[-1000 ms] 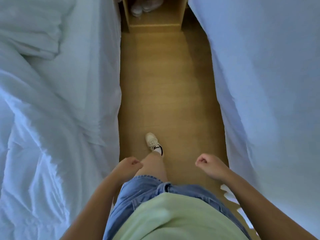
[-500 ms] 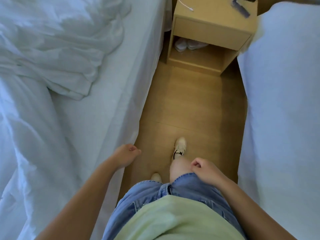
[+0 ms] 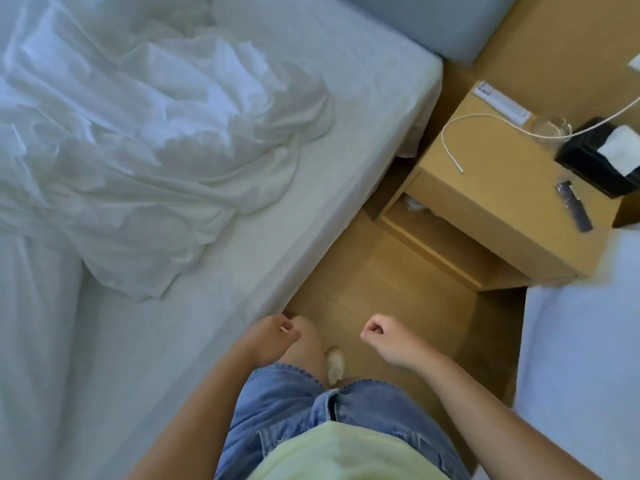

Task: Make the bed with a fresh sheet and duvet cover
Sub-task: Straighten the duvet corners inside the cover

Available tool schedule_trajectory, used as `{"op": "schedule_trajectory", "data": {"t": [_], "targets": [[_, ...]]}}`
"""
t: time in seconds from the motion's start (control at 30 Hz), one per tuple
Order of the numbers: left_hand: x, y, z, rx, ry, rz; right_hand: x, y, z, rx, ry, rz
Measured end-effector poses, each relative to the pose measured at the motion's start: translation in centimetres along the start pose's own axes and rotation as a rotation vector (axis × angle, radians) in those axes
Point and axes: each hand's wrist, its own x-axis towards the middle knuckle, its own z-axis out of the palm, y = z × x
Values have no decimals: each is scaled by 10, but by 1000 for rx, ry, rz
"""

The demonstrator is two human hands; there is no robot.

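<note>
The bed [image 3: 311, 109] on the left has a white fitted sheet pulled over the mattress. A crumpled white duvet cover [image 3: 145, 161] lies bunched on top of it, toward the left and far side. I stand in the aisle by the bed's side edge. My left hand [image 3: 277, 336] is curled in front of my thigh, close to the mattress edge, and holds nothing. My right hand [image 3: 379, 334] is curled into a fist over the floor and is also empty. Neither hand touches the bedding.
A wooden nightstand [image 3: 502, 216] stands ahead on the right with a white cable [image 3: 453, 147], a glass [image 3: 550, 129], a black tissue box [image 3: 602, 157] and a remote [image 3: 502, 102]. A second white bed [image 3: 581, 358] borders the narrow wooden floor [image 3: 391, 282] on the right. A grey headboard [image 3: 433, 26] is at the top.
I have walked up the aisle toward the head of the bed and the view has turned left; the nightstand is now close. Both hands stay curled and empty.
</note>
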Motion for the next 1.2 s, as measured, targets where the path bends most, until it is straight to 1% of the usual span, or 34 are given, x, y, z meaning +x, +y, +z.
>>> {"op": "schedule_trajectory", "data": {"t": [0.1,0.2,0.3,0.37,0.43,0.5,0.57,0.67,0.7,0.73,0.77,0.83,0.9,0.97,1.0,1.07,1.1,1.13,1.2], "targets": [[45,38,-47,-69,42,0,53,-45,-56,-29,-32,-36],[104,69,-104,-131,165,-17,106,-94,-106,-14,-39,-57],[153,104,-163,-181,248,-24,153,-146,-147,47,-25,-79],[182,129,-200,-153,359,1,187,-179,-174,55,-8,-104],[206,150,-231,-150,502,25,221,-210,-202,12,3,-123],[230,166,-256,-125,588,29,257,-234,-230,-24,3,-136],[258,180,-276,-72,608,15,300,-259,-260,-46,51,-181],[303,200,-300,59,627,-38,375,-298,-294,-109,243,-300],[318,205,-305,111,618,-61,397,-310,-303,-143,278,-329],[333,209,-307,143,594,-97,417,-319,-310,-189,277,-361],[349,211,-308,148,574,-141,436,-326,-314,-238,236,-398],[380,210,-309,116,533,-208,465,-337,-319,-330,70,-413],[404,207,-309,-13,533,-263,484,-341,-313,-335,-144,-396],[413,206,-313,-306,580,-303,494,-342,-304,-199,-286,-351],[414,206,-319,-507,602,-300,498,-343,-300,-152,-315,-333],[408,204,-332,-941,627,-270,503,-345,-295,-169,-325,-354],[405,203,-338,-1114,639,-283,505,-347,-293,-170,-327,-363],[403,201,-341,-1198,659,-313,505,-348,-292,-144,-335,-363],[404,202,-340,-1132,712,-400,503,-351,-292,-79,-369,-355]]}}
